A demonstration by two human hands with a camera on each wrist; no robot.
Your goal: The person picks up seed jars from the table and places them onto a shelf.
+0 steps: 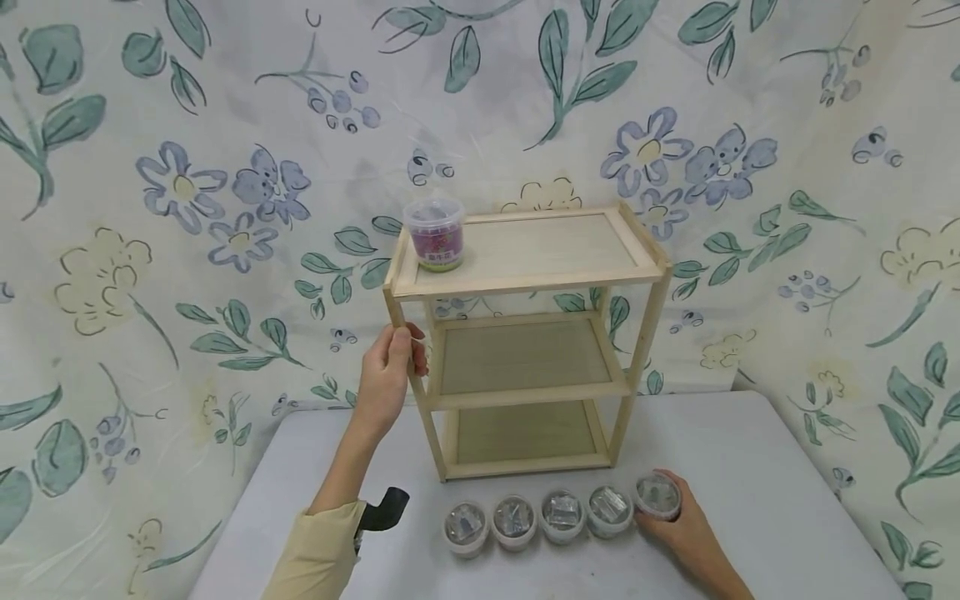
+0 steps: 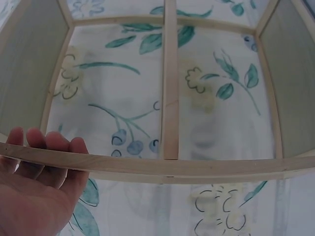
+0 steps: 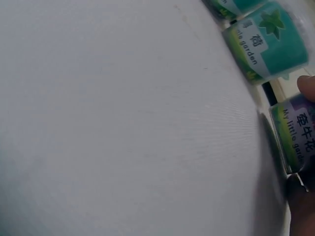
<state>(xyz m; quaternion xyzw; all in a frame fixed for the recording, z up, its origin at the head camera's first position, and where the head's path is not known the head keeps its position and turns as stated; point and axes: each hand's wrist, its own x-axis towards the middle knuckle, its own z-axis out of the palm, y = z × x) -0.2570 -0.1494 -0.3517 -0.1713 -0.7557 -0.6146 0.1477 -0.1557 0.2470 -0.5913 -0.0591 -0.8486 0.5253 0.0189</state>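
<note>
A three-tier wooden shelf rack (image 1: 525,287) stands on the table. My left hand (image 1: 386,375) grips its left front post (image 2: 123,164), the fingers curled round the wood in the left wrist view. My right hand (image 1: 686,529) holds a small lidded plastic cup (image 1: 657,493) at the right end of a row. Its purple and green label (image 3: 295,132) reads "My little garden" in the right wrist view. Beside it, a cup with a teal label (image 3: 270,44) belongs to the row. Another cup (image 1: 437,242), with a pink-purple label, sits on the left of the top shelf.
The other cups in the row (image 1: 562,512) stand in front of the rack, silvery packets visible through their lids. The white tabletop (image 1: 720,442) ends at a floral cloth backdrop (image 1: 247,400). A black strap (image 1: 386,508) sticks out from the left sleeve.
</note>
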